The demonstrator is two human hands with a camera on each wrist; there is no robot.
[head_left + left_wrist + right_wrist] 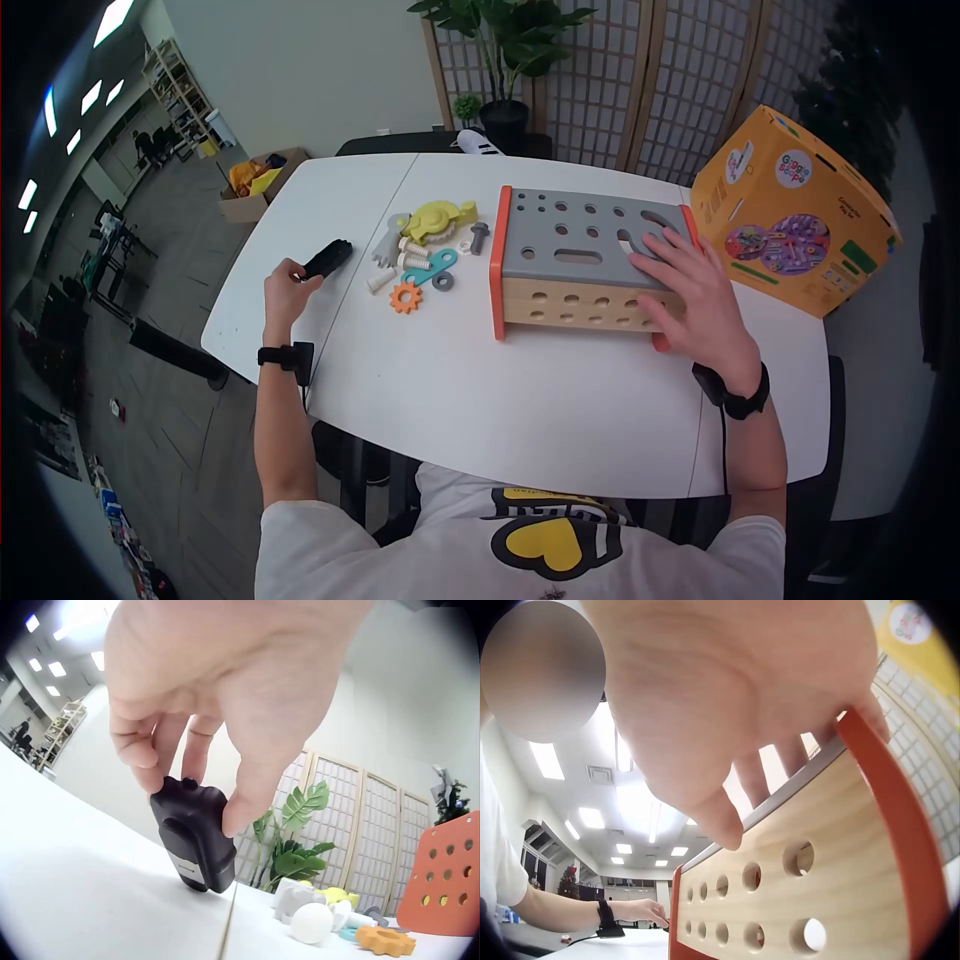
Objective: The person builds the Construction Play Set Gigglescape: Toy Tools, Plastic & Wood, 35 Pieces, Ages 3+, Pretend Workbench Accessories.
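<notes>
Left hand [290, 288]: fingers pinch the black object [193, 832] at the worktop's [400, 400] left side
Pale label [186, 865]: shows only in left wrist view
Right hand [697, 302]: fingers spread over the grey-topped box [570, 270]

White short-sleeved T-shirt [430, 565], lower centre of frame, bearing black-outlined yellow heart print [545, 543]. Black wristbands [747, 403] on both wrists; thin black cable [724, 450] fitted, right of frame.

Head view: high behind left hand [288, 292] and right hand [697, 300], facing forward and down. Left wrist view: close beneath left hand, low over bench [440, 420], facing forward. Right wrist view: close beneath right hand, facing left hand. Common to all: perforated box [585, 271], left hand.
</notes>
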